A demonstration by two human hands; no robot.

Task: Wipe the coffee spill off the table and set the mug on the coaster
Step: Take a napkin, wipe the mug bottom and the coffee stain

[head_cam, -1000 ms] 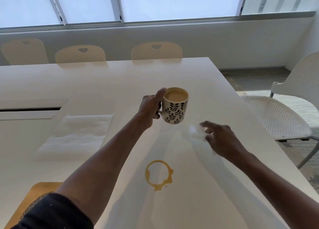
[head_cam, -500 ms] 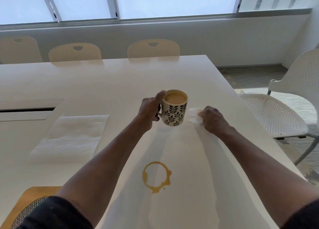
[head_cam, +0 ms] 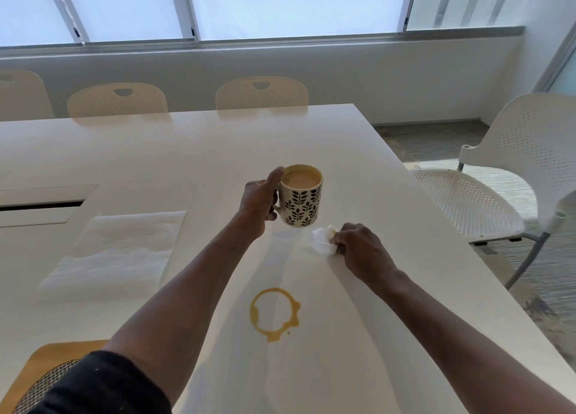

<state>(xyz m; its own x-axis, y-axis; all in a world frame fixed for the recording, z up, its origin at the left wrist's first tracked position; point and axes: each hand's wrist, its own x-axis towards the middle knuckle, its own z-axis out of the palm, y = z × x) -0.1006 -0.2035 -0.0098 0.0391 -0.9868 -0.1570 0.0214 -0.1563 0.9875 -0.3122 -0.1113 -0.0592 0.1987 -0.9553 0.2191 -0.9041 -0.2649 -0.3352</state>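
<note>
A cream mug [head_cam: 301, 200] with a black leaf pattern, full of milky coffee, hangs above the white table [head_cam: 193, 145], held by its handle in my left hand [head_cam: 260, 200]. Just right of it and nearer, my right hand [head_cam: 361, 248] is closed on a crumpled white tissue [head_cam: 321, 240] that rests on the table. A brown ring-shaped coffee spill [head_cam: 274, 314] lies nearer to me, between my two forearms. At the bottom left corner a tan coaster [head_cam: 46, 363] with a woven grey middle shows partly, its right side hidden by my dark sleeve.
A flat white paper towel [head_cam: 115, 251] lies left of my left arm. A recessed cable slot [head_cam: 40, 204] sits at the far left. Cream chairs [head_cam: 261, 94] line the far edge. A white perforated chair [head_cam: 498, 195] stands off the table's right edge.
My right hand reached forward, closed on the tissue beside the mug, and has now drawn it slightly nearer. The mug stays held in the air at about the same spot.
</note>
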